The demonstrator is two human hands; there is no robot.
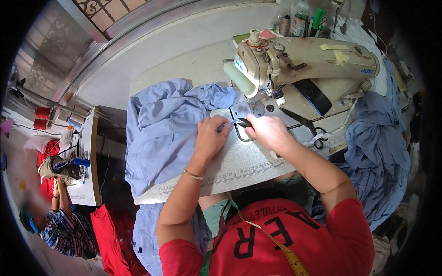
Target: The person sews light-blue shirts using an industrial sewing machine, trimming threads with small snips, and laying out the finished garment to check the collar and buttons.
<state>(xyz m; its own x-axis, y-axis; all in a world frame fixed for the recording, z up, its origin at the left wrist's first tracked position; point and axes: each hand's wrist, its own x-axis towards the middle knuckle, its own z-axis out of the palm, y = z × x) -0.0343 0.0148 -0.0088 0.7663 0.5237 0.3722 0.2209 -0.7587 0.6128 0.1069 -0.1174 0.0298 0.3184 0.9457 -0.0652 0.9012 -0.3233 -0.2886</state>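
Observation:
A light blue garment (161, 124) lies bunched on the left half of the sewing table (235, 165). My left hand (211, 134) is closed on a narrow edge of that blue cloth, thumb and fingers pinching it. Facing it, my right hand (270, 132) grips small dark thread snips (243, 122), whose blades point left and meet the pinched cloth. Both hands are just in front of the needle area of a sewing machine (317, 60). Black scissors (298, 117) rest on the table to the right of my right hand.
A dark phone (313, 97) lies on the machine bed by a small white bobbin (281, 101). More blue cloth (377, 142) is heaped at the right edge. A tape measure (276, 239) hangs over my front. At far left, a co-worker (69, 227) sits at another machine (60, 166).

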